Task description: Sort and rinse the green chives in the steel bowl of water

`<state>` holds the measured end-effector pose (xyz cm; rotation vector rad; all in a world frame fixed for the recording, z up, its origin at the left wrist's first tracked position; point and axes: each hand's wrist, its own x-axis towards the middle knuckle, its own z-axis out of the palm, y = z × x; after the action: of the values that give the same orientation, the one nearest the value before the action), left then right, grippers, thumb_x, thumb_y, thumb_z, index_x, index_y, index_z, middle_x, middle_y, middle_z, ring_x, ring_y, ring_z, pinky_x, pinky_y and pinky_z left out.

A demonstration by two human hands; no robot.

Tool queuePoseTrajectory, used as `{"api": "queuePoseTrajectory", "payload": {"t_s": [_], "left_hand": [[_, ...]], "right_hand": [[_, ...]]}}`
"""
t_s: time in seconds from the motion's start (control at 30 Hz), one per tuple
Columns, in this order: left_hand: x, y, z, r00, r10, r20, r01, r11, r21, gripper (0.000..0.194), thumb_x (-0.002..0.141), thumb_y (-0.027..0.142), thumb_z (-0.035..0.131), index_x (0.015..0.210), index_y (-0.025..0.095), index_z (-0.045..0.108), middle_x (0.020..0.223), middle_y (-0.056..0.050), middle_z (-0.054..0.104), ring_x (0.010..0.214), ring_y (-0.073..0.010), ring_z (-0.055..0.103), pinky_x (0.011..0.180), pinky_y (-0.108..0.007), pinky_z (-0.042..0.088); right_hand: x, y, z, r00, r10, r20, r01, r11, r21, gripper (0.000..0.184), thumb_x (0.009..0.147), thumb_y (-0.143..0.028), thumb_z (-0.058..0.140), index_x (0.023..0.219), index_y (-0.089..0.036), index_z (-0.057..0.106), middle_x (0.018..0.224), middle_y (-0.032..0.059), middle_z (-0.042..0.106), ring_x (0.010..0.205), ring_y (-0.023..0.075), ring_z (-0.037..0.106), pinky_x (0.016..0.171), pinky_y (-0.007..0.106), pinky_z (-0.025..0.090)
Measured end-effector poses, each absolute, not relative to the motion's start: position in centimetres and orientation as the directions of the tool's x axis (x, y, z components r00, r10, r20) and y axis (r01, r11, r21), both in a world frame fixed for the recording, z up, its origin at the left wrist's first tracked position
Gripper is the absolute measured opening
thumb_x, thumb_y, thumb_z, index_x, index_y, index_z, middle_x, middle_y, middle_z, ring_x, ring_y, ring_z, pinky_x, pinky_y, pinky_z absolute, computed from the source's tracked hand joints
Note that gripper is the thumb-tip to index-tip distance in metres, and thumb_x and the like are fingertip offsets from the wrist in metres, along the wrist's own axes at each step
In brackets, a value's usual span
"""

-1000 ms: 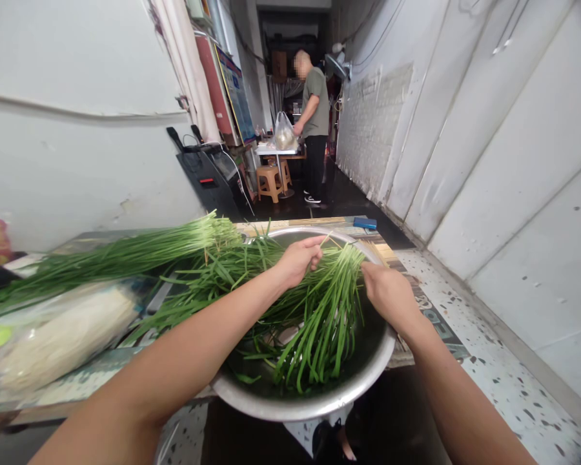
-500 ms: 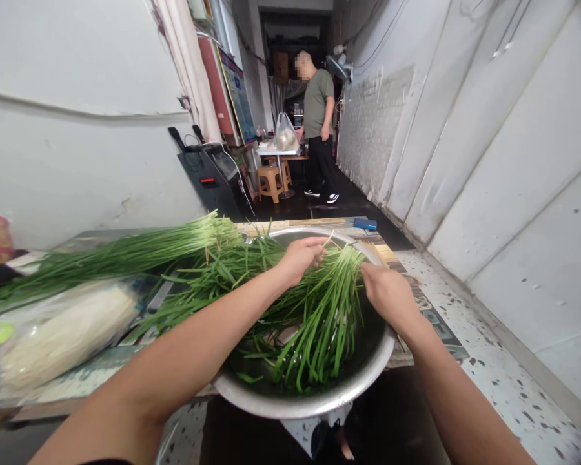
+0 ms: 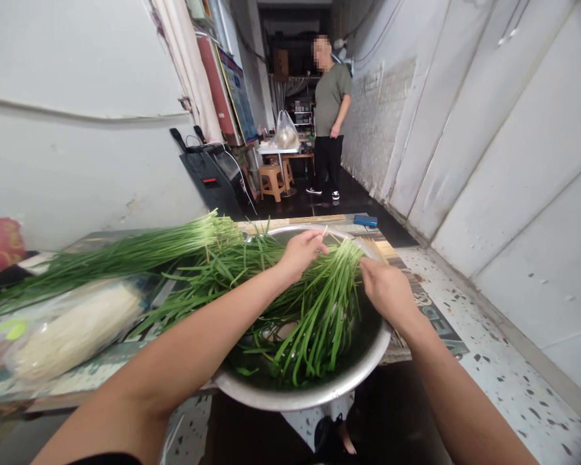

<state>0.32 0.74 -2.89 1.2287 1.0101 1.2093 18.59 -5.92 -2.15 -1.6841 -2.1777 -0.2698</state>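
left hand (image 3: pixel 303 252): fingers pinched shut on a thin pale stalk end at the far side of the chive bunch, above the bowl's far rim.
right hand (image 3: pixel 386 287): curled closed on the right edge of the bunch's far end, just right of the left hand, the two close but apart.
chive bunch (image 3: pixel 319 316): lies in the metal bowl (image 3: pixel 300 397); long axis runs from the pale cut ends at the far side, between the hands, to the green tips fanning near and down into the bowl.
key relation: the cut ends sit right under both hands; the left hand is on the top middle of them, the right hand at their right flank, so the leaves trail toward the person.
loose chives (image 3: pixel 126 255): a longer pile lies across the surface (image 3: pixel 77 381) to the left, its axis running left to right, tips reaching over the bowl's left rim.
plastic bag (image 3: pixel 72 329): near left on the surface, holding something pale.
other person (image 3: pixel 332 110): stands far down the passage, well apart from the bowl.
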Motion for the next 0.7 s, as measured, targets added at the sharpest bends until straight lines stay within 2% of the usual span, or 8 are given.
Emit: {"api": "queuePoseTrajectory", "payload": {"t_s": [0.2, 0.7], "left_hand": [[0.3, 1.03, -3.59, 0.091, 0.995, 0.047, -0.205, -0.028, 0.978, 0.032, 0.08, 0.017, 0.058, 0.111, 0.011, 0.063, 0.087, -0.009, 0.067, 0.05, -0.0041, 0.044, 0.044, -0.016, 0.03], [0.34, 1.27, -3.88, 0.074, 0.997, 0.027, -0.248, -0.008, 0.969, 0.03, 0.075, 0.017, 0.063, 0.104, 0.008, 0.067, 0.089, -0.012, 0.068, 0.054, -0.0047, 0.048, 0.048, -0.017, 0.035]], "right_hand": [[18.27, -6.16, -1.78, -0.198, 0.918, 0.343, 0.973, 0.227, -0.045, 0.028, 0.091, -0.024, 0.033, 0.077, -0.016, 0.057, 0.065, 0.004, 0.059, 0.054, 0.0109, 0.045, 0.054, 0.026, 0.019], [18.3, -6.07, -1.8, -0.225, 0.911, 0.345, 0.97, 0.242, -0.007, 0.027, 0.091, -0.021, 0.033, 0.077, -0.016, 0.056, 0.064, 0.003, 0.059, 0.053, 0.0107, 0.044, 0.054, 0.026, 0.019]]}}
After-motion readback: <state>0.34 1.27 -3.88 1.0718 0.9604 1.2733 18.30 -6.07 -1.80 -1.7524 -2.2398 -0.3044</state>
